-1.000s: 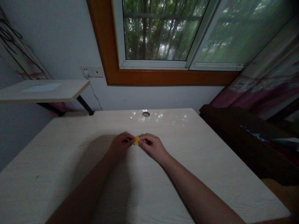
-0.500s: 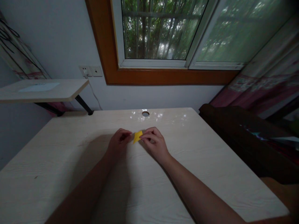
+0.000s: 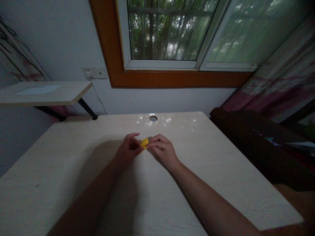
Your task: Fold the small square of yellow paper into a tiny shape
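Note:
A small folded piece of yellow paper (image 3: pixel 144 143) is held between both hands just above the pale wooden table (image 3: pixel 73 170), near its middle. My left hand (image 3: pixel 128 150) pinches the paper's left side, with the forefinger raised above it. My right hand (image 3: pixel 162 150) pinches the right side with thumb and fingers pressed together. Most of the paper is hidden by the fingers.
A round cable hole (image 3: pixel 153 118) lies at the table's far edge. A small side shelf (image 3: pixel 49 93) on black brackets stands at the back left, under a wall socket (image 3: pixel 94 72). A dark wooden bed frame (image 3: pixel 258 144) borders the table's right side. A window (image 3: pixel 172 32) is straight ahead.
The paper was lifted and turned slightly between the fingers, then drawn back in. My left forefinger has risen above the paper. Both hands have shifted a little away from me.

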`<state>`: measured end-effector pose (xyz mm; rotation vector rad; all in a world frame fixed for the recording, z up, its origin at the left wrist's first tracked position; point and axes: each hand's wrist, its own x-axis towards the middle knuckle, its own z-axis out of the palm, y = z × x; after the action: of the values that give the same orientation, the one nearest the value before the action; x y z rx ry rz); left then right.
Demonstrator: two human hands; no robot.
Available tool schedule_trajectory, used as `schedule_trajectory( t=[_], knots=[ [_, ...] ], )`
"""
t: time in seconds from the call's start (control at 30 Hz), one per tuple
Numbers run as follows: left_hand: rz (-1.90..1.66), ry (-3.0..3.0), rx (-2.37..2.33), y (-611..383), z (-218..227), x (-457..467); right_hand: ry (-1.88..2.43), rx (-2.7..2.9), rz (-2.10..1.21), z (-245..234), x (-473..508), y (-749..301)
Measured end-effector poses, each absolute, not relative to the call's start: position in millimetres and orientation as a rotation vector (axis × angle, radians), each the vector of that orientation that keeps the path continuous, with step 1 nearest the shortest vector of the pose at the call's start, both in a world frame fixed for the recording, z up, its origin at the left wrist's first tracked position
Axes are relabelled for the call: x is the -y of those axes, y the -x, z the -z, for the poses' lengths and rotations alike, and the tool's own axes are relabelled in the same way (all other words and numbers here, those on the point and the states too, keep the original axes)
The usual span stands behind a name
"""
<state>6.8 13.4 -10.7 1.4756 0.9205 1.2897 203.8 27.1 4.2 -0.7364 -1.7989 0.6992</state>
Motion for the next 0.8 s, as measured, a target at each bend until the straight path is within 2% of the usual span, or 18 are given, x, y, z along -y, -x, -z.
schedule_trajectory(
  t=[0.37,0.53,0.8],
  knots=[
    [-1.171,-1.371,-0.826,-4.5,12.4,-15.7,0.716,1.713,-0.871,-2.7,-29.4,-203.2],
    [-1.24,-1.29,-0.9,-3.0,4.2,-14.4,0.72,1.715,-0.954,-1.6,-28.9,-201.1],
    [-1.185,-1.448,-0.933,-4.4,10.9,-14.1,0.931,1.444,-1.19,1.0,-31.3,-199.1]
  ],
)
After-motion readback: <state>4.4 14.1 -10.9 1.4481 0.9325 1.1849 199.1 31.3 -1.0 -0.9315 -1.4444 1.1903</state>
